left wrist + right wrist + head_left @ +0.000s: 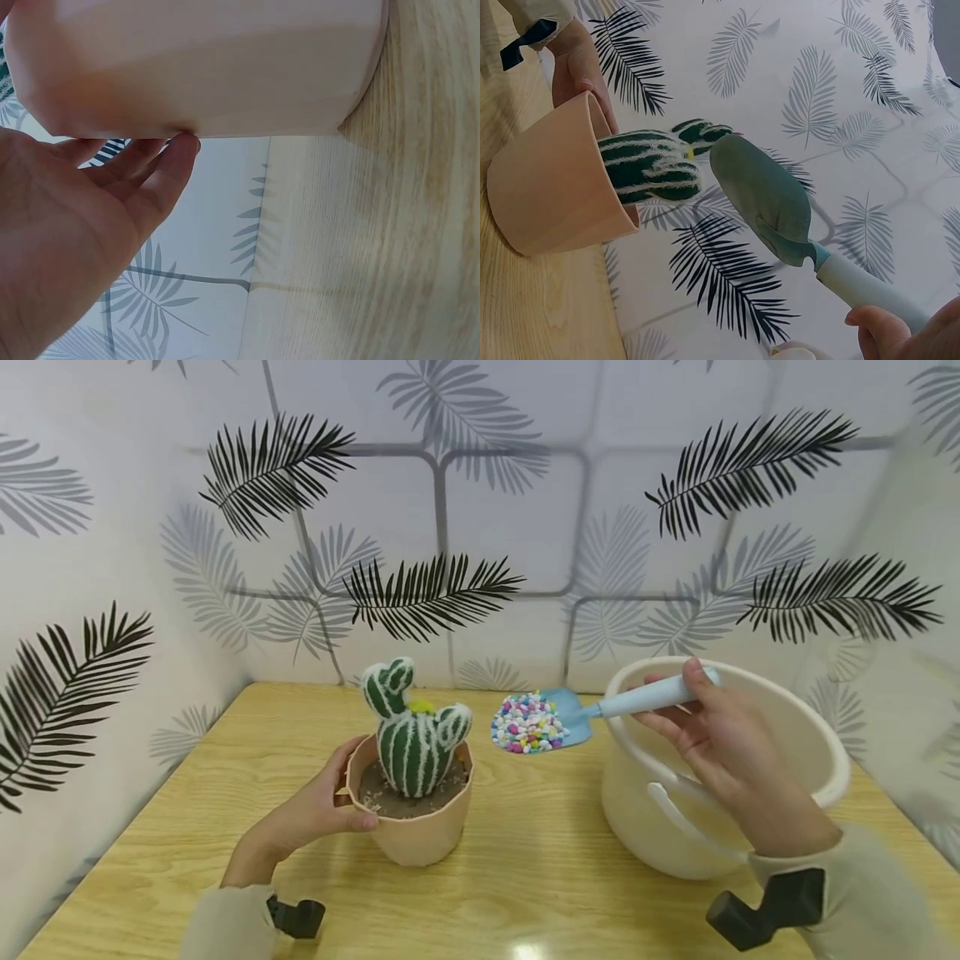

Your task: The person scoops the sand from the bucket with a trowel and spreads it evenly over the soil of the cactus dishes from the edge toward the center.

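Observation:
My left hand [318, 806] grips a peach flowerpot [423, 839] at its left side, thumb at the front of the rim. In the left wrist view, the fingers [169, 169] reach along the pot's wall. Planted in the pot's soil [405, 806] is a green and white knitted cactus [414, 752] with a yellow spot on top. My right hand [731, 760] holds a light blue garden trowel [645, 697] by its handle. Colourful pebbles [528, 723] heap its blade, which hangs in the air right of the cactus. The right wrist view shows the blade's underside [765, 199].
A large cream bucket [637, 810] with a handle stands on the right, below my right forearm. Pot and bucket rest on a wood-grain table [525, 893]. Behind them rises a wall covering [517, 535] printed with dark and grey leaves.

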Action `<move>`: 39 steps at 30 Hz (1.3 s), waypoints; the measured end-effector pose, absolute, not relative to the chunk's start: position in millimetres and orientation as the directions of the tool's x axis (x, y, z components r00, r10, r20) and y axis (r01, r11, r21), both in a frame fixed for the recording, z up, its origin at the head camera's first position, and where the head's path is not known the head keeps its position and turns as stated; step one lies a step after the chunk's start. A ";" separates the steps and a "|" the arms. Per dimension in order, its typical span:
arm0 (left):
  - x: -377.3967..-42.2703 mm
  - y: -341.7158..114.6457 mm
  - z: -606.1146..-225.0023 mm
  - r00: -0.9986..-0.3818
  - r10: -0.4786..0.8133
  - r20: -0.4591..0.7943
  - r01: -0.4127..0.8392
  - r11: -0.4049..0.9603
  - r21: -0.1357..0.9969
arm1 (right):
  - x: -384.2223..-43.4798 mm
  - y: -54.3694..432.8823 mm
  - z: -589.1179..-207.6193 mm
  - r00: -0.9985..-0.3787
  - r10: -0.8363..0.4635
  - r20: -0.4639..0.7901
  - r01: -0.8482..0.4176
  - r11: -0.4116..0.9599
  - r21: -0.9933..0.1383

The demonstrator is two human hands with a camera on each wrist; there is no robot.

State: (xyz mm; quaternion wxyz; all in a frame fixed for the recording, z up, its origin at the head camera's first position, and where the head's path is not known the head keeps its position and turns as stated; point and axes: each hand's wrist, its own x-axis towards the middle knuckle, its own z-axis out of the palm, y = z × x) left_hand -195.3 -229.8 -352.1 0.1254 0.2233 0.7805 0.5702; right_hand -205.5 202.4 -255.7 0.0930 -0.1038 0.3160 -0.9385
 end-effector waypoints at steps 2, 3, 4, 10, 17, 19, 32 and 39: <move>-194.6 -230.5 -352.2 -0.870 0.490 0.052 0.199 0.254 0.947 | -205.1 198.5 -256.2 -0.959 -0.244 0.146 0.103 -0.777 -0.621; -194.2 -230.9 -352.2 -0.871 0.489 0.048 0.196 0.256 0.947 | -204.9 196.4 -256.3 -0.959 -0.242 0.150 0.097 -0.775 -0.625; -193.9 -231.2 -352.2 -0.872 0.488 0.047 0.195 0.258 0.946 | -204.5 194.4 -256.4 -0.958 -0.241 0.153 0.094 -0.773 -0.627; -193.4 -231.3 -351.6 -0.871 0.488 0.050 0.199 0.259 0.945 | -199.6 184.1 -257.6 -0.951 -0.250 0.184 0.074 -0.757 -0.649; -194.3 -230.4 -350.8 -0.872 0.488 0.034 0.194 0.282 0.940 | -191.7 177.8 -258.7 -0.980 -0.172 0.097 0.054 -0.707 -0.705; -194.6 -230.3 -351.0 -0.876 0.482 0.034 0.201 0.299 0.933 | -190.5 177.1 -258.5 -0.984 -0.161 0.081 0.057 -0.703 -0.709; -195.7 -232.1 -352.9 -0.876 0.479 0.053 0.230 0.320 0.919 | -189.8 164.5 -257.8 -0.985 -0.157 0.069 0.064 -0.708 -0.703; -195.7 -231.2 -352.9 -0.867 0.492 0.081 0.262 0.313 0.913 | -189.9 157.1 -257.3 -0.988 -0.146 0.050 0.062 -0.676 -0.734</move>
